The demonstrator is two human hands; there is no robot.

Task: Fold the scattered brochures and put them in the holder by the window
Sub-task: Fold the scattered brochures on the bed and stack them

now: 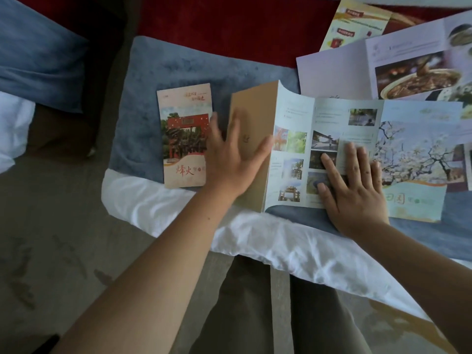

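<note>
The half-open brochure (357, 159) lies across the bed (293, 241), long axis left to right. Its raised tan panel (252, 139) stands against the left hand (235, 162), fingers spread, gripping nothing; the right hand (355, 190) lies flat on the middle panels just right, pinning them.

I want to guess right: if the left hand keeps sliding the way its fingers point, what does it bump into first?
Probably the raised tan panel of the brochure being folded: the left hand lies against it already. Beyond that is blue blanket. Depth is unclear.
</note>
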